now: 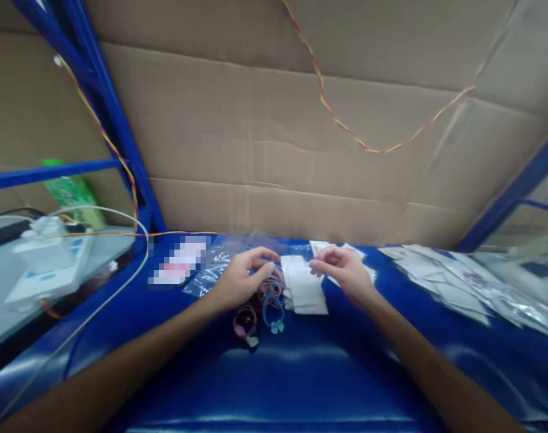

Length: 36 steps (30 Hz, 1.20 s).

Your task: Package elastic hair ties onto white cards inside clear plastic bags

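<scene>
Left hand [244,276] pinching a clear bag [220,264], right hand [344,270] curled at white cards [303,285], grip unclear; hair ties [260,313] adjacent: hold bag mouth open, feed single items.

Light is soft and even, fairly dim, with a cool blue cast. The glossy blue table [283,385] throws back pale streaks of glare near the camera, so the light seems to come from above and behind. Shadows are faint. The whole view is soft — motion blur smears the small items far on the table. Wide-angle distortion bends the blue frame posts [116,120] at left and right edges. A pixelated patch [179,261] sits left of centre.
</scene>
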Tool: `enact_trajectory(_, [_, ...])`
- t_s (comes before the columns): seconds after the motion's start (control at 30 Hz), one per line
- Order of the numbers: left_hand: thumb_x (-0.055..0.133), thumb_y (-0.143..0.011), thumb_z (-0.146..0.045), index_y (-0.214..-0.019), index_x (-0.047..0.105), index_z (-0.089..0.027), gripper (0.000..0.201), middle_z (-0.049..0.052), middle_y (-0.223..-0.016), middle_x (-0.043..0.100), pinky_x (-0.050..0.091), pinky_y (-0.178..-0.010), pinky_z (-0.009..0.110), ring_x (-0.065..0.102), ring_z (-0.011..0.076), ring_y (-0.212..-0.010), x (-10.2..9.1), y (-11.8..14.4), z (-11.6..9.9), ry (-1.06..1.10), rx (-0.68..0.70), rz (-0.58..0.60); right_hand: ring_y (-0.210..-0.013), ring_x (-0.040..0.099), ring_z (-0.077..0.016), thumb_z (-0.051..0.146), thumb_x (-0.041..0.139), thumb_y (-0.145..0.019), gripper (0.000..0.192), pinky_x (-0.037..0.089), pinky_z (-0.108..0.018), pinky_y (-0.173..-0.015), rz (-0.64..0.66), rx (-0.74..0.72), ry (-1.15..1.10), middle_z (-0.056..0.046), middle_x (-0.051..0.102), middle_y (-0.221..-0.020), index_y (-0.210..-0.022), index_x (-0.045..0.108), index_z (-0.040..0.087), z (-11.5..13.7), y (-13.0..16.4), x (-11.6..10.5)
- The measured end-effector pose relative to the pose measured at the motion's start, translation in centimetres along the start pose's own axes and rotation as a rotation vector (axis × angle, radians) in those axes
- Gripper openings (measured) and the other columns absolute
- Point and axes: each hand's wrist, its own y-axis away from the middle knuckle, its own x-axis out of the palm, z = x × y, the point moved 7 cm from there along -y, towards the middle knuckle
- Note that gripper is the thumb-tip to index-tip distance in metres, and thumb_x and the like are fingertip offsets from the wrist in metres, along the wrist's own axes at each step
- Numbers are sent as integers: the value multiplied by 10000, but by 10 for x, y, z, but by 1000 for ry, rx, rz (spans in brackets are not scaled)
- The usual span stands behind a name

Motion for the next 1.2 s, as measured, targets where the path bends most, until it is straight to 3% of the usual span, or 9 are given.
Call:
enact_trajectory(0.17, [552,-985,-404,-923,738,-203,280,42,-881,796,540,-756,317,717,215,-798,-1,2,-10,-172,102,-10,-630,687,-188,445,889,-695,331,552,-328,-651,10,47,-3,-39,751,-697,-849,764,180,-9,2,-1])
enact_trajectory(0.27, [553,-985,-409,-842,760,-190,334,37,-834,776,520,-748,314,696,217,-787,-2,1,-12,-224,106,-24,-663,712,-209,476,854,-744,324,572,-348,-675,21,72,-25,-69,772,-739,-834,750,182,-11,3,-1])
enact_trajectory(0.63, [664,-889,-331,-939,775,-173,199,55,-804,793,544,-682,313,715,220,-737,-11,-6,0,-12,-12,-60,-611,597,-169,447,848,-747,293,504,-325,-634,-38,49,6,-29,711,-703,-866,773,189,-9,3,-7])
enact_trajectory(0.73, [667,-880,-311,-925,783,-166,191,54,-784,795,543,-679,308,708,215,-713,-23,-8,-3,-46,-1,-168,-611,618,-171,466,826,-766,333,514,-330,-646,-58,57,-10,-30,731,-727,-959,767,201,-13,2,-9])
enact_trajectory(0.83, [639,-914,-346,-1014,787,-180,245,59,-902,815,540,-670,307,699,209,-720,-52,-9,-12,-228,92,-370,-620,645,-171,486,817,-767,367,529,-331,-653,-102,46,-13,-41,754,-769,-991,749,204,-13,0,-13])
enact_trajectory(0.93, [603,-955,-325,-1140,775,-226,271,64,-1118,795,552,-880,370,711,235,-922,-78,-7,-28,-583,301,-523,-609,644,-170,497,816,-767,369,527,-326,-635,-139,18,2,-50,753,-762,-957,739,190,-11,-1,-17])
enact_trajectory(0.97, [584,-967,-301,-1178,764,-229,286,74,-1197,772,525,-983,404,694,258,-1059,-81,-8,-31,-661,370,-504,-602,640,-168,505,814,-768,370,524,-324,-627,-144,9,11,-49,749,-749,-944,737,188,-10,-2,-18])
enact_trajectory(1.07, [535,-983,-262,-1219,747,-242,317,91,-1276,733,480,-1089,459,651,280,-1191,-87,-13,-27,-791,453,-446,-598,638,-169,531,809,-766,383,524,-322,-616,-144,-11,41,-47,741,-722,-917,736,187,-7,-2,-17])
enact_trajectory(1.2, [467,-975,-234,-1217,740,-198,367,125,-1310,702,486,-1103,500,607,298,-1256,-75,-25,0,-938,378,-239,-609,653,-182,563,787,-773,394,540,-333,-624,-144,-42,103,-48,743,-717,-905,735,196,-3,-1,-17])
